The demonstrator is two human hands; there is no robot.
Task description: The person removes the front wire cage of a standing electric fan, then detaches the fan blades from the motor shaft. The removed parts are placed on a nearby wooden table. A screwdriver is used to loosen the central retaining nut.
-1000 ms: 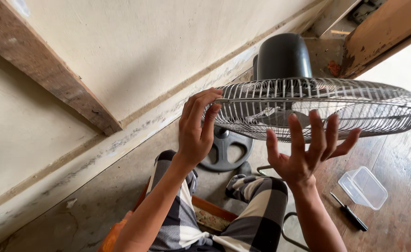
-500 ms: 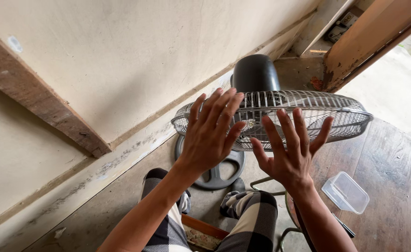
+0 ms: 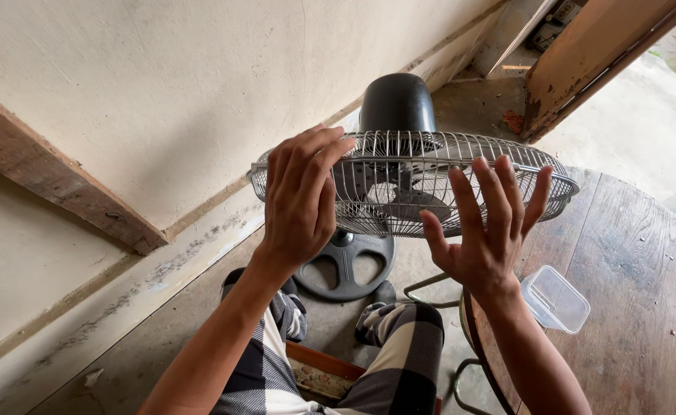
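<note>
Handling the fan's wire cage (image 3: 422,188), which hangs tipped above its round base (image 3: 344,265): left hand (image 3: 301,201) cupped loosely over the rim, right hand (image 3: 490,227) spread wide, empty. Gripping both sides seems needed next.

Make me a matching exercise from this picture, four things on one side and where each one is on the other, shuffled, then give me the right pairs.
Things:
1. left hand
2. right hand
3. clear plastic container
4. round fan base

Places:
A. on the wooden table
B. on the floor under the wire cage
C. fingers on the near left rim of the wire fan cage
D. open, palm toward the cage's right part

Pairs: 1-C, 2-D, 3-A, 4-B
</note>
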